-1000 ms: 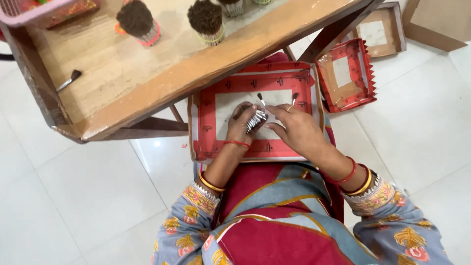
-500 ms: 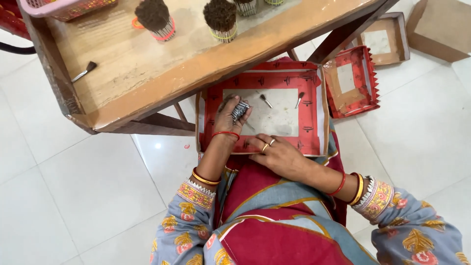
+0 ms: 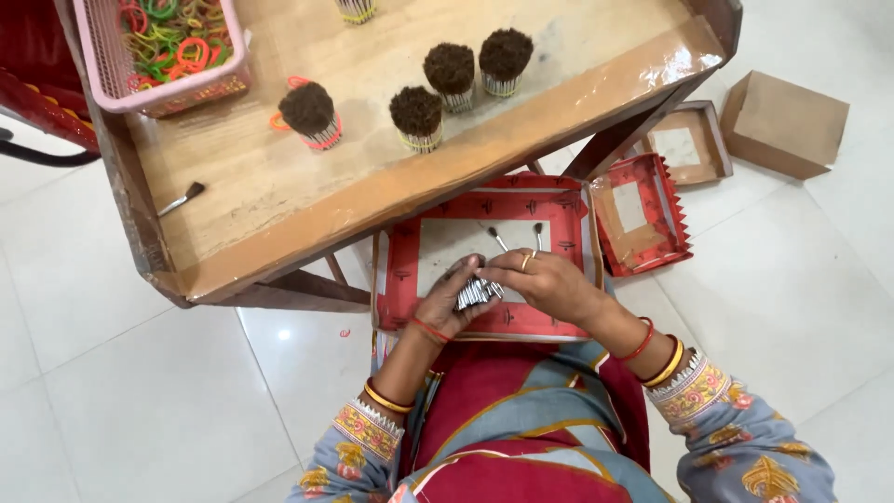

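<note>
Silver-handled brush bundle [image 3: 477,292] — left hand [image 3: 451,303] curled closed around it, right hand [image 3: 540,281] fingertips pinching its top

Brush bundle [image 3: 477,292] (seemingly) in both hands

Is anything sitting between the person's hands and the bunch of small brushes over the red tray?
Nothing visible does. The left hand already grips the bunch of brushes, and the right hand rests against its upper end. Two loose brushes lie apart on the red tray, beyond the hands.
</note>
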